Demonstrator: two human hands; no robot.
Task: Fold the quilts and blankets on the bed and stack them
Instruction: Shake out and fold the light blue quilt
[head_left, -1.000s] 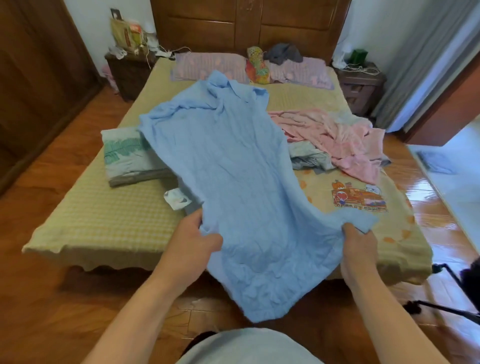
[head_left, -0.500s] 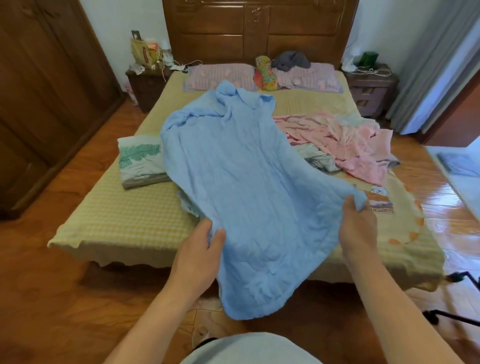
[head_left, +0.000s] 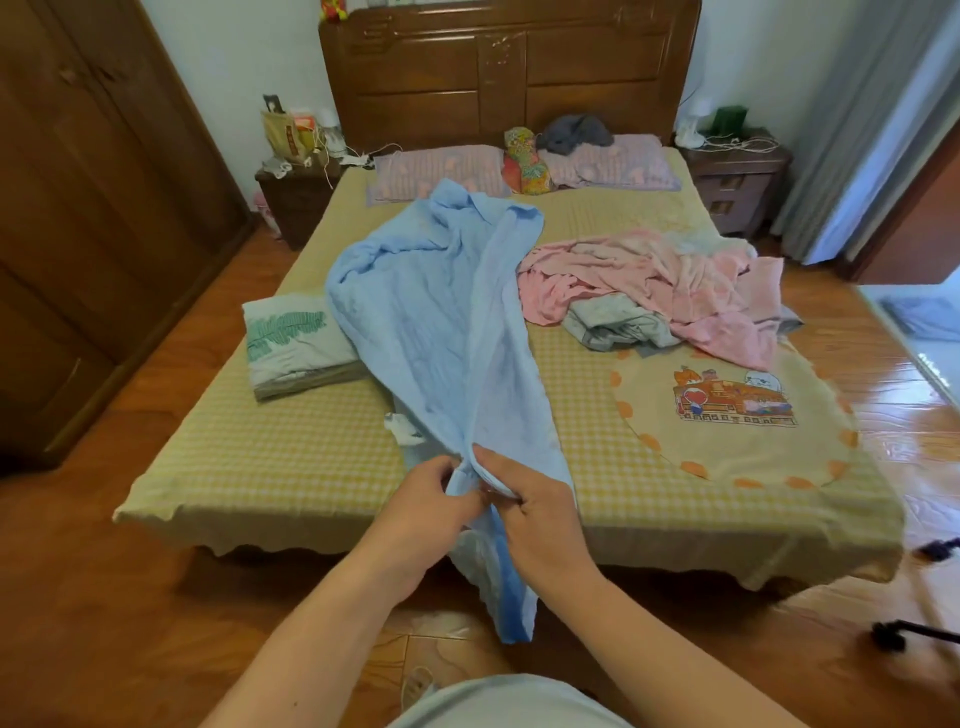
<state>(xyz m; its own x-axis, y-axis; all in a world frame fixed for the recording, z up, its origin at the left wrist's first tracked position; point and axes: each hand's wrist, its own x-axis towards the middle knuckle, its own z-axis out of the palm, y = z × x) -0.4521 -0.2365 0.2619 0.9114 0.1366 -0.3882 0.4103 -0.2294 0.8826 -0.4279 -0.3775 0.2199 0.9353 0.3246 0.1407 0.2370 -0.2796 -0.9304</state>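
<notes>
The person's left hand (head_left: 434, 501) and right hand (head_left: 524, 506) meet at the foot of the yellow checked bed (head_left: 291, 457), both pinching the near corners of the crumpled light-blue quilted blanket (head_left: 431, 322), which trails up the mattress and hangs toward the floor. Its bunched far end could leave the fold crooked, or drag against the rumpled pink blanket (head_left: 670, 291) beside it.

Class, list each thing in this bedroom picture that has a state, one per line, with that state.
blue blanket: half folded lengthwise, its near end hanging off the bed
left hand: grips the blue blanket's edge
right hand: pinches the blue blanket's edge
pink blanket: crumpled, unfolded
grey blanket: crumpled under the pink blanket
leaf-print quilt: folded, lying flat
</notes>
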